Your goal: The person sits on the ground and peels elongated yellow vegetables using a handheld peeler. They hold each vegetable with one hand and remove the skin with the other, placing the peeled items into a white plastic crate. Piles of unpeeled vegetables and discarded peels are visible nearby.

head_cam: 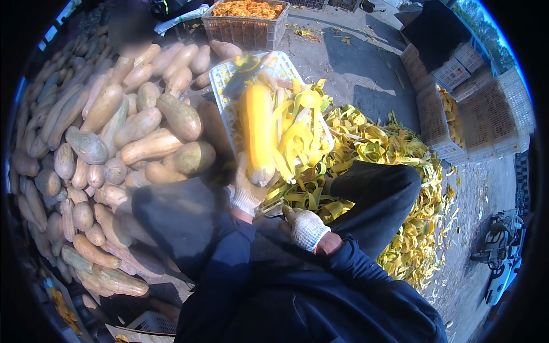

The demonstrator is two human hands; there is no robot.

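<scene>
A long squash [258,128], bright yellow where its skin is pared away, leans lengthwise on a white plastic crate [221,96]. Its blunt tan end points toward me. My gloved left hand [248,192] grips the squash near that end, with part of the fingers hidden beneath it. Just below and to the right, my gloved right hand [303,226] is closed around a peeler [272,206], whose blade end sits apart from the squash. Yellow peel strips [296,137] drape over the crate beside the squash.
Unpeeled squashes [141,126] are heaped on the left. A deep pile of peels [386,141] spreads around my right knee. Beyond the white crate stands a crate of orange pieces [244,32]. Stacked crates [484,113] and a parked motor vehicle [502,253] are at the right.
</scene>
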